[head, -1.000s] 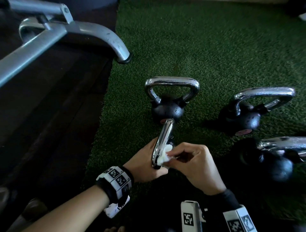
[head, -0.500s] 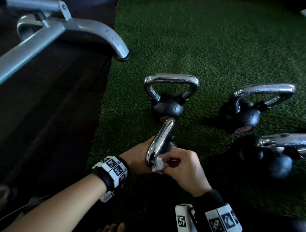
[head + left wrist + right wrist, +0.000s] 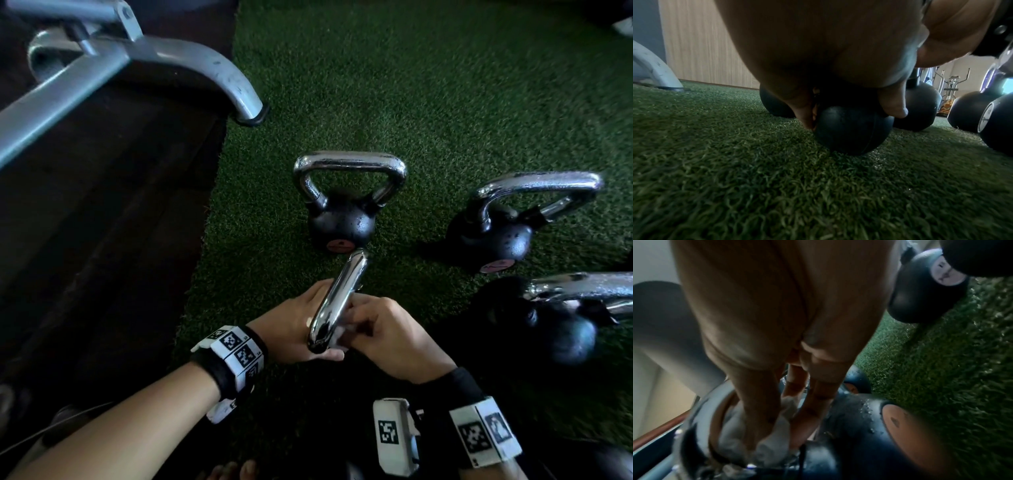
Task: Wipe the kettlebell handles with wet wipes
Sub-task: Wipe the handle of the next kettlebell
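Note:
A small black kettlebell stands on the green turf, its chrome handle seen nearly edge-on in the head view. My left hand grips it from the left, with fingers and thumb curled round the ball just under the handle. My right hand pinches a crumpled white wet wipe against the handle's near leg, inside the loop. From the head only a sliver of the wipe shows behind the chrome.
Three more black kettlebells with chrome handles stand on the turf: one just beyond, one at right, one nearer at the right edge. A grey machine frame ends in a foot at upper left. Dark flooring borders the turf.
My right hand has slid the wipe down the handle toward its near end and into the loop, so it is now mostly hidden. My left hand keeps its grip.

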